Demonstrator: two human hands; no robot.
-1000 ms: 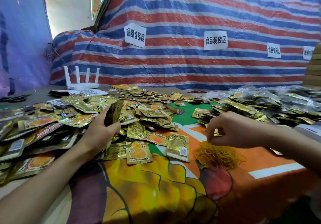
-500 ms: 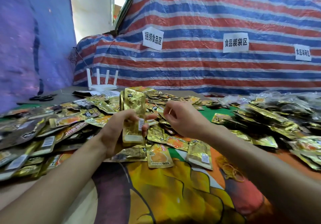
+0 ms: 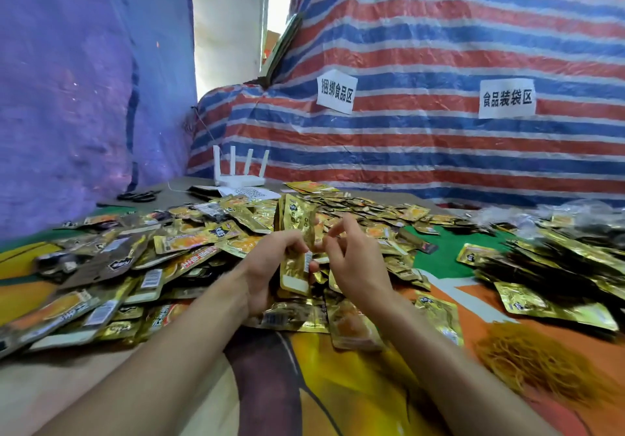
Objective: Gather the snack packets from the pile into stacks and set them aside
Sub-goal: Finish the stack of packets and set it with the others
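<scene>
My left hand grips an upright stack of gold snack packets above the middle of the table. My right hand is right beside the stack, its thumb and fingers pinched together at the stack's edge on what looks like a thin rubber band, barely visible. A wide pile of loose gold and brown packets spreads across the left and back of the table. A few single packets lie under my wrists.
A heap of yellow rubber bands lies at the near right. Bundled packets are heaped at the far right. A white router and black scissors sit at the back left. Striped tarpaulin walls the back.
My right hand came from the rubber band heap to the stack. My left hand lifted the stack upright in front of me. The camera view shifted left.
</scene>
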